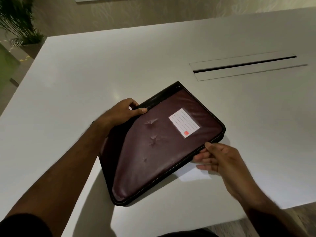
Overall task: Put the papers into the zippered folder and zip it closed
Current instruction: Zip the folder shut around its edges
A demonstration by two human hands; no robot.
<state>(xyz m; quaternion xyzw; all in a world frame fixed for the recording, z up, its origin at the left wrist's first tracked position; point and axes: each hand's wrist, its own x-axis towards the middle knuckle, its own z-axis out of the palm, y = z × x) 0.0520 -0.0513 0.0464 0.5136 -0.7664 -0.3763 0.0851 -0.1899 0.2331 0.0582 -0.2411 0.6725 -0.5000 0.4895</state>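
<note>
Two hands hold a maroon folder point(159, 151) tilted above the white surface point(85, 74); what it contains cannot be seen. A lined label point(184, 125) sits on its cover. Left hand point(123, 112) grips the far-left edge, thumb on top. Right hand point(217, 159) pinches the zipper edge at the right. Paper point(195, 175) lies on the surface beneath that hand.

No writing could be read anywhere. The folder point(153, 151) carried a white label point(184, 124) with blank ruled lines and a small red square, its mark too blurred to read.
</note>
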